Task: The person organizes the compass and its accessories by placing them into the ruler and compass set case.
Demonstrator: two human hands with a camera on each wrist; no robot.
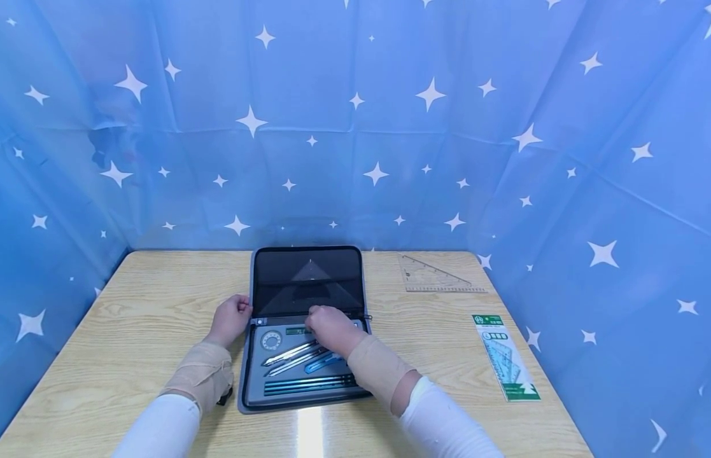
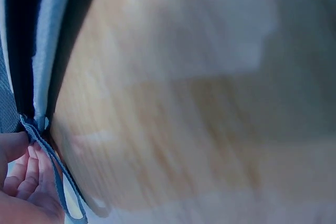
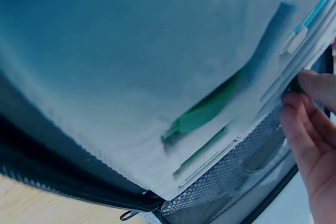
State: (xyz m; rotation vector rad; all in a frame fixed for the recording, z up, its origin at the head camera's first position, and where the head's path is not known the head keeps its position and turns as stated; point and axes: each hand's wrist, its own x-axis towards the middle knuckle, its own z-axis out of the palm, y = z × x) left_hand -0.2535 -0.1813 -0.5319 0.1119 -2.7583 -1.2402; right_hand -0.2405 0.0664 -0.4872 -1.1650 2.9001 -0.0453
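Note:
A zippered drawing-set case [image 1: 244,381] lies open on the table, its lid with dark mesh pocket laid back. In its grey tray sit a round white dial-like piece [image 1: 271,340], metal compasses [image 1: 290,353], a blue pen-like tool [image 1: 323,363] and several dark green pencils [image 1: 309,384]. My left hand [image 1: 231,318] pinches the case's left edge near the hinge, where a blue-grey strap loop [image 2: 65,182] hangs. Above the tray's upper middle, my right hand [image 1: 335,329] pinches a small dark piece [image 3: 295,83], mostly hidden by fingers. A green-labelled item [image 1: 296,331] lies beside the fingertips.
A clear set square [image 1: 435,277] lies at the back right of the wooden table [image 1: 132,318]. Nearer the right edge is a green-and-white ruler-set packet [image 1: 506,357]. Blue star-patterned curtains [image 1: 309,159] stand around the table's back and sides.

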